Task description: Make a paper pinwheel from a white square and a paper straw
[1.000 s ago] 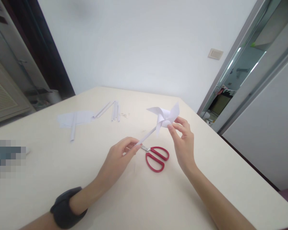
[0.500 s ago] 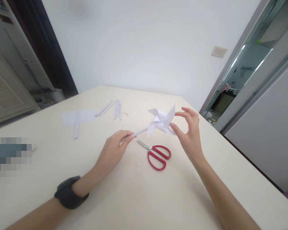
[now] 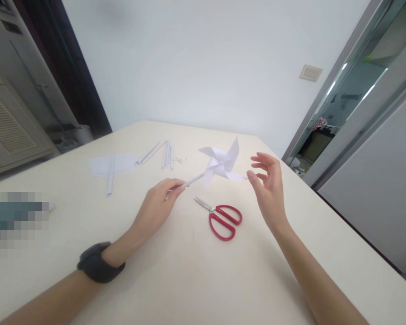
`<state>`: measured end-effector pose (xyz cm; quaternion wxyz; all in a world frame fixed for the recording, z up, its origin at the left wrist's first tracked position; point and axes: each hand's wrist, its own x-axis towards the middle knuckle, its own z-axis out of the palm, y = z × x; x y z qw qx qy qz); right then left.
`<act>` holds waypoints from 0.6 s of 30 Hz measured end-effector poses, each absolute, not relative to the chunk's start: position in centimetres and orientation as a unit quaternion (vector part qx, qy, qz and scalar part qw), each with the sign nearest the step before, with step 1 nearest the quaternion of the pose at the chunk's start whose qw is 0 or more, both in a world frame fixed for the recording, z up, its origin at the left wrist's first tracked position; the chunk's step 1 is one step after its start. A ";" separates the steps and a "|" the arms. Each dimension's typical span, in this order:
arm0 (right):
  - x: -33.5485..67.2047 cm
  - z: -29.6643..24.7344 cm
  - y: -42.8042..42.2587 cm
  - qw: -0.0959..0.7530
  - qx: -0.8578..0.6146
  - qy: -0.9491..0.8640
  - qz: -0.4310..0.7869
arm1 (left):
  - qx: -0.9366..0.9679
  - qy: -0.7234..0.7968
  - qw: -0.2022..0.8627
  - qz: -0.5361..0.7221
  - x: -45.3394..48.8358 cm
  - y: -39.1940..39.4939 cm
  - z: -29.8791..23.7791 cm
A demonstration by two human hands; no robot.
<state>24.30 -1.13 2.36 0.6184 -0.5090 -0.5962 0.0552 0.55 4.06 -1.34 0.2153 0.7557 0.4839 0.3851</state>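
The left hand [image 3: 158,202], with a black wristband [image 3: 99,265] at its wrist, grips the paper stick [image 3: 194,180] between thumb and fingers. The right hand [image 3: 270,186] is open, fingers curved; its thumb is at one blade tip of the white pinwheel [image 3: 220,164]. From where I stand, contact there cannot be confirmed. The pinwheel is at the stick's far end, above the bench [image 3: 155,293] and between the hands. Red-handled scissors [image 3: 211,209] lie nearer the person. Farther left are thin paper rods [image 3: 167,155], flat paper [image 3: 126,163] and a thicker paper tube [image 3: 110,181].
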 end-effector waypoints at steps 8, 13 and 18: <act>23.0 -0.6 -0.7 0.517 -0.544 -0.612 0.248 | 0.603 0.396 0.557 0.411 1.2 3.2 -0.9; 20.3 -1.3 -1.8 0.448 -0.522 -0.670 0.279 | 0.535 0.335 0.649 0.424 1.6 2.8 -0.8; 18.8 -1.6 -2.9 0.356 -0.512 -0.743 0.242 | 0.541 0.320 0.652 0.423 1.8 2.3 -0.9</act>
